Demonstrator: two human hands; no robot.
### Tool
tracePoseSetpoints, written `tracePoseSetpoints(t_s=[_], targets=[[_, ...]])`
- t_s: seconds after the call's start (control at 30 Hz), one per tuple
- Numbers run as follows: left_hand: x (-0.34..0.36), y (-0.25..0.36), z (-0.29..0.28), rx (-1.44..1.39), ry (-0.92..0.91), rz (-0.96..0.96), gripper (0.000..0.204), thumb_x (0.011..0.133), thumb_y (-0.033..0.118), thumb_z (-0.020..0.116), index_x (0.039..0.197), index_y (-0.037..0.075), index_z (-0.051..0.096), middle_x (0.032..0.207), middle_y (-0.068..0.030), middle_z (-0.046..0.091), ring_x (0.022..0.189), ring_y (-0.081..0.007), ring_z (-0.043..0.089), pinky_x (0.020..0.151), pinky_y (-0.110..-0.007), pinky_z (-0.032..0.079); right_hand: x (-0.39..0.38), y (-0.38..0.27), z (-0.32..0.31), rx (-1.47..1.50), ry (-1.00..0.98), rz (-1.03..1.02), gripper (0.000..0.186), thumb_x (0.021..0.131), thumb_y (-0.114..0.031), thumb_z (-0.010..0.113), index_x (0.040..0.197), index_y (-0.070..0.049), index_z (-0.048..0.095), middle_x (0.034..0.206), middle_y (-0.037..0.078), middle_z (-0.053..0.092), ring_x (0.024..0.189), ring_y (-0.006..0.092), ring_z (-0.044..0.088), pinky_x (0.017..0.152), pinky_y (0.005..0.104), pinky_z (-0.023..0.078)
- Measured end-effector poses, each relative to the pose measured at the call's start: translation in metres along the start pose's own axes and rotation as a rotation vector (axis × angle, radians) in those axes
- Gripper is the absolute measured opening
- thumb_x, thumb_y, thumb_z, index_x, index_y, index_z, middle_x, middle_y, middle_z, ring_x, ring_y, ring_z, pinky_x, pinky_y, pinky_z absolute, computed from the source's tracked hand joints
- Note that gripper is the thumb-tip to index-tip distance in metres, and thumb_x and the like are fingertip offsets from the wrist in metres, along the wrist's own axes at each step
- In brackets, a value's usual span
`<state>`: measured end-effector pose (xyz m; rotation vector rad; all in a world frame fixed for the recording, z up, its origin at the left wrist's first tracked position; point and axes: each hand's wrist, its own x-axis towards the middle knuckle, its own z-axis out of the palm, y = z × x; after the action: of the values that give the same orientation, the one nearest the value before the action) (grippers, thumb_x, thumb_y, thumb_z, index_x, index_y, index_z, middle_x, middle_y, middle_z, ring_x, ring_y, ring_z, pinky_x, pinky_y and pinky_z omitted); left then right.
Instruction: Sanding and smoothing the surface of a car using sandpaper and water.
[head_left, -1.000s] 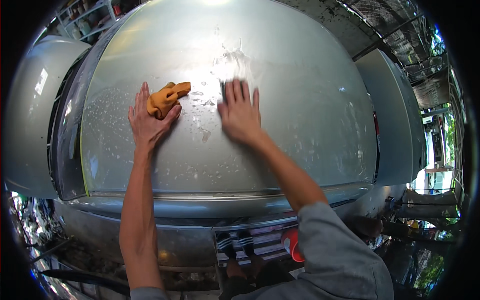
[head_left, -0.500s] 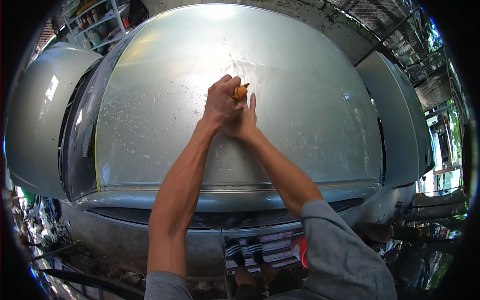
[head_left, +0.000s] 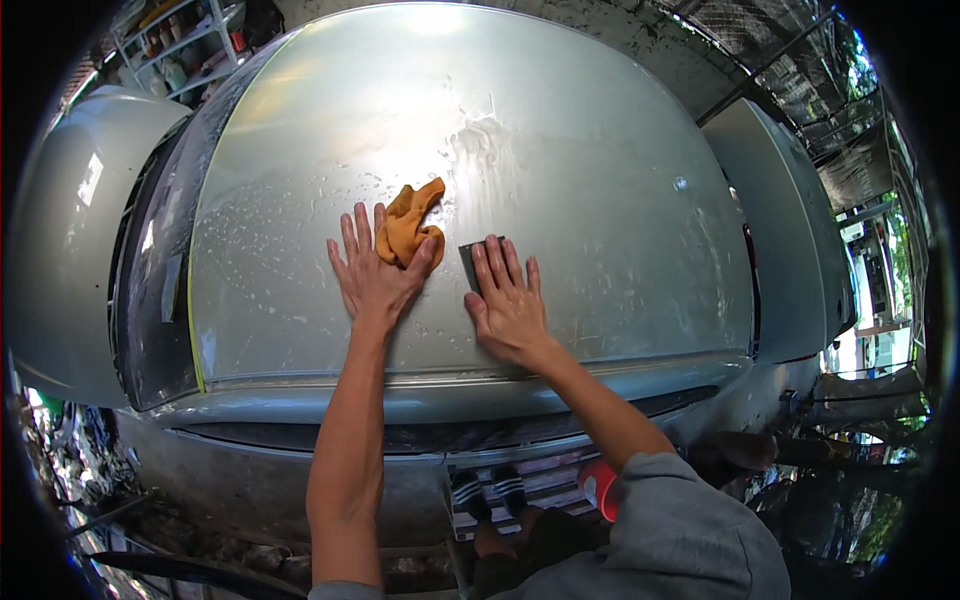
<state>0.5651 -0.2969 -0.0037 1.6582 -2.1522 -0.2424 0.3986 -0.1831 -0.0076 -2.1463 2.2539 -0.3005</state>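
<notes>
My right hand (head_left: pixel 508 300) lies flat, fingers spread, pinning a small dark sanding pad (head_left: pixel 470 262) at frame centre; my left hand (head_left: pixel 372 275) lies released just left of it, fingertips on the orange rag (head_left: pixel 410 228). The wet silver car hood (head_left: pixel 600 180) leaves open room above and right, its front edge just below my wrists.

Right hand (head_left: pixel 508 298) hides most of dark pad (head_left: pixel 470 262) (kind unclear); shelf items (head_left: pixel 185 62) too small.
</notes>
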Motion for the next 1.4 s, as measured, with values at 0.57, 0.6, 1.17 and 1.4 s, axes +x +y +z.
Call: tracePoseSetpoints(t_s=[0.57,0.6,1.17,1.4], targets=[[0.001,0.013,0.004,0.061,-0.036,0.03,0.111,0.066,0.086,0.055,0.152,0.02,0.03,0.158,-0.014,0.019,0.148,-0.0314,0.01,0.117,-0.056,0.005,0.044,0.073,-0.015,0.004,0.005,0.152,0.065,0.1,-0.039,0.031,0.152,-0.003,0.018,0.16,0.017,0.015,0.148,0.0345,0.01,0.117,0.0558,0.003],[0.001,0.012,0.001,0.084,-0.036,0.022,0.11,0.066,0.086,0.054,0.152,0.021,0.031,0.158,-0.0138,0.019,0.148,-0.0315,0.01,0.117,-0.056,0.004,0.002,0.061,-0.014,0.002,-0.039,0.108,0.066,0.099,-0.038,0.033,0.153,-0.004,0.018,0.16,0.017,0.014,0.148,0.0356,0.01,0.117,0.0565,0.003],[0.0,0.026,0.01,0.072,-0.014,0.065,0.098,0.073,0.078,0.057,0.151,0.023,0.034,0.157,-0.0123,0.025,0.147,-0.0317,0.017,0.116,-0.057,0.01,0.099,0.156,-0.032,-0.053,0.026,0.233,0.063,0.099,-0.039,0.03,0.151,-0.004,0.023,0.159,0.015,0.019,0.148,0.0325,0.013,0.119,0.0527,0.007],[0.005,0.028,0.011,0.11,-0.013,0.057,0.096,0.074,0.076,0.058,0.151,0.024,0.034,0.157,-0.0109,0.026,0.147,-0.0304,0.018,0.117,-0.057,0.011,0.065,0.159,-0.044,-0.015,-0.013,0.245,0.065,0.1,-0.039,0.03,0.153,-0.004,0.018,0.16,0.016,0.017,0.149,0.0321,0.011,0.12,0.0486,0.005]])
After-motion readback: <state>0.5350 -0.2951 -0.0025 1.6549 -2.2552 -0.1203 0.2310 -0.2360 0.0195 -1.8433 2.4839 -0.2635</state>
